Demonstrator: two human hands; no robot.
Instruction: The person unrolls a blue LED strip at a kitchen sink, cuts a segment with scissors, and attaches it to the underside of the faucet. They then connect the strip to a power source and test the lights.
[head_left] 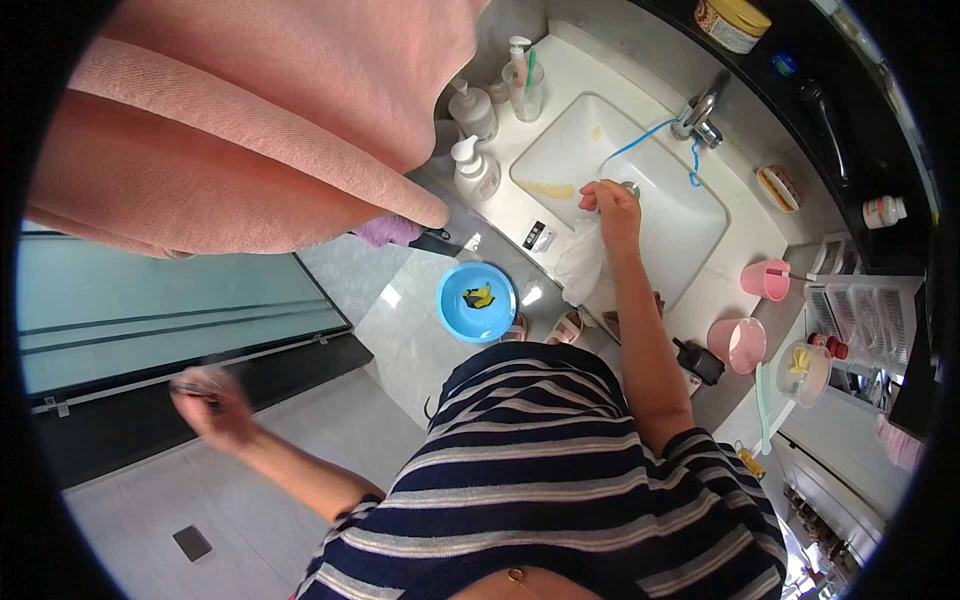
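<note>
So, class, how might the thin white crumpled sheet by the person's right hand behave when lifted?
Probably floppy: the thin white crumpled sheet droops in loose folds near the white countertop. Likely light too, as it looks thin beside the right hand. Rolling seems unlikely, given its limp shape.

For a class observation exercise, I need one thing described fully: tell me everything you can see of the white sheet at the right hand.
The white sheet looks thin and crumpled, with loose folds; whether cloth or plastic is unclear. Its upper part meets the right hand, which seems to hold it, though the grip is hidden. It droops across the front edge of the counter, beside the sink.
</note>
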